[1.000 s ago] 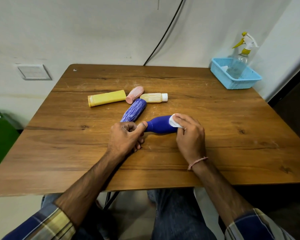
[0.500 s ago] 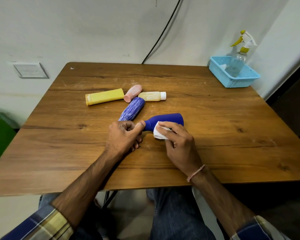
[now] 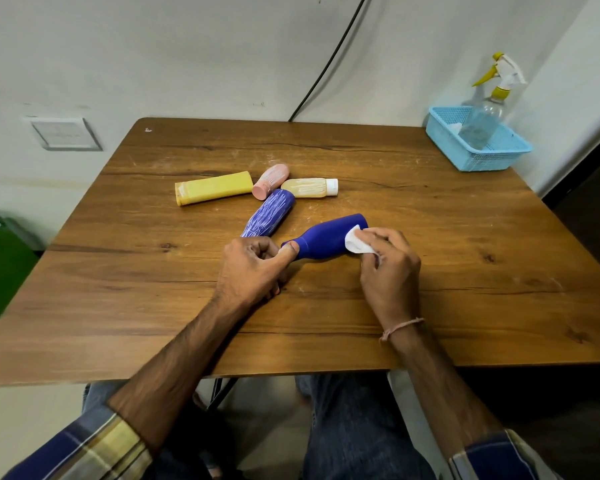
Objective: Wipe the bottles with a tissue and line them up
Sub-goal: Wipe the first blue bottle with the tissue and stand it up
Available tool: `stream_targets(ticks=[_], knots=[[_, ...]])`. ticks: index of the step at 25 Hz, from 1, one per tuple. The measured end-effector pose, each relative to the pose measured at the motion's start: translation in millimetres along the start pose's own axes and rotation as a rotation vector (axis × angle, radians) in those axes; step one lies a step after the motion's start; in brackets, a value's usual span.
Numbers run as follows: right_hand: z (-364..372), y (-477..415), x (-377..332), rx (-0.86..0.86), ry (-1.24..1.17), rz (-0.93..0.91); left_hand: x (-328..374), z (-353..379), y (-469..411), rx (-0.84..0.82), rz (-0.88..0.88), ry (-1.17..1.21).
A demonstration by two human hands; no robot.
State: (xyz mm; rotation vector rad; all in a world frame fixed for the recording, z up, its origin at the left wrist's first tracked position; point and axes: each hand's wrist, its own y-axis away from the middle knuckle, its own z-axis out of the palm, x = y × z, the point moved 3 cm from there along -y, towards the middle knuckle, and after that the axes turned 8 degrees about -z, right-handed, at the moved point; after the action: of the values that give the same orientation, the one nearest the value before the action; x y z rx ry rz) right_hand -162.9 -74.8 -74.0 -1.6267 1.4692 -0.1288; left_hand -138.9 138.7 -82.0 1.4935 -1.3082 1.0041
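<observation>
A plain dark-blue bottle (image 3: 326, 239) lies on its side near the middle of the wooden table (image 3: 465, 237). My left hand (image 3: 253, 266) grips its neck end, thumb on top. My right hand (image 3: 388, 268) pinches a white tissue (image 3: 355, 242) against the bottle's wide base end. Behind lie a blue bottle streaked with white (image 3: 271, 213), a pink bottle (image 3: 271, 181), a pale yellow bottle with a white cap (image 3: 309, 188) and a yellow tube (image 3: 213, 192), all on their sides and touching in a cluster.
A light-blue basket (image 3: 478, 147) at the table's back right corner holds a clear spray bottle (image 3: 489, 105) with a yellow-and-white trigger. A black cable (image 3: 329, 60) runs down the wall behind. The table's near edge is just above my knees.
My right hand slid the tissue from the bottle's neck side half a second ago back along the body to its wide base end. The left hand kept hold of the neck.
</observation>
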Motion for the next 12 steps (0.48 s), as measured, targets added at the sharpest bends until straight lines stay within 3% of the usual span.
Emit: stream_targets(ticks=[4,5,9,12], knots=[[10.7,9.3,-36.3,-0.171,-0.111,-0.342,-1.4,1.1,0.3,0.013,0.001,0.022],[10.2,4.1,-32.5,-0.152,-0.108,-0.352,-1.8,0.7,0.3,0.009,0.013,0.013],[0.8,-26.4,7.4,0.017,0.037,0.048,-1.5,-2.0,1.5,-0.005,0.082,-0.041],[5.2,-13.4,-17.5,-0.082,-0.091,-0.169,-2.1,-0.8,0.7,0.033,0.068,0.018]])
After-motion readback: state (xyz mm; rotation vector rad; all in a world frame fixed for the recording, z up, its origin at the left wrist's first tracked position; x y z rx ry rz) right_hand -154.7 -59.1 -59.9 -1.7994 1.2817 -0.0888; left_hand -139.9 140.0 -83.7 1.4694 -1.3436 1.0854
